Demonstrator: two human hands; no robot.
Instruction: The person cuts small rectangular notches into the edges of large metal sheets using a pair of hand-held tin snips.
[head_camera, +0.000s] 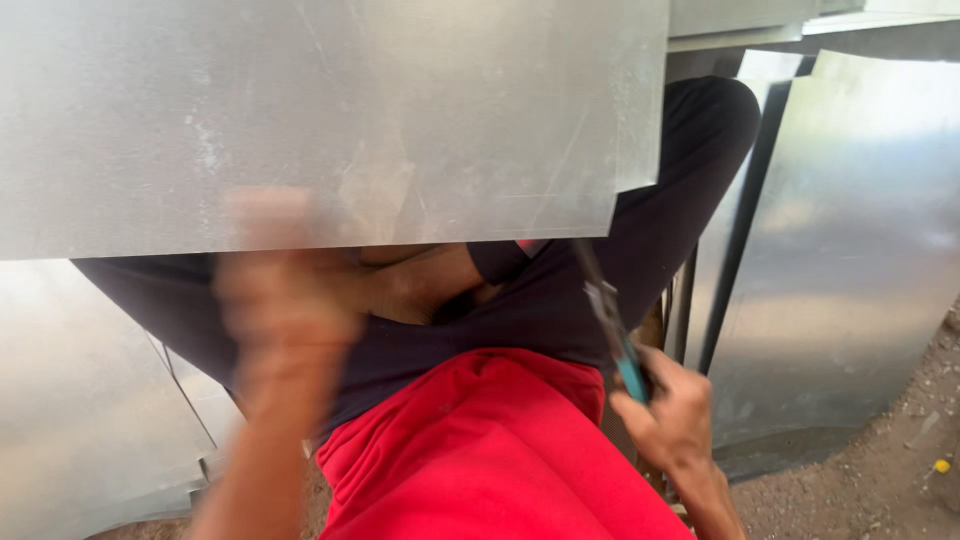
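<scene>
The left hand (285, 300) (too blurred to tell how far it is closed) sits at the lower edge of the metal sheet (320, 120) lying across the person's lap. Further right, the right hand (668, 405) is closed around blue-handled snips (615, 330), pointing up at the sheet's notched corner. That raw edge could cut a bare hand if the sheet slips.

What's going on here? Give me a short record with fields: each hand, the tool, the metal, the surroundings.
Left hand: left hand, blurred, at the lower edge of the large metal sheet
Right hand: right hand grips snips with blue handles
Tool position: tip near the sheet's lower right corner; contact cannot be told
Clothing: red shirt, dark trousers
Surroundings: more metal sheets standing at right, gravel ground
</scene>
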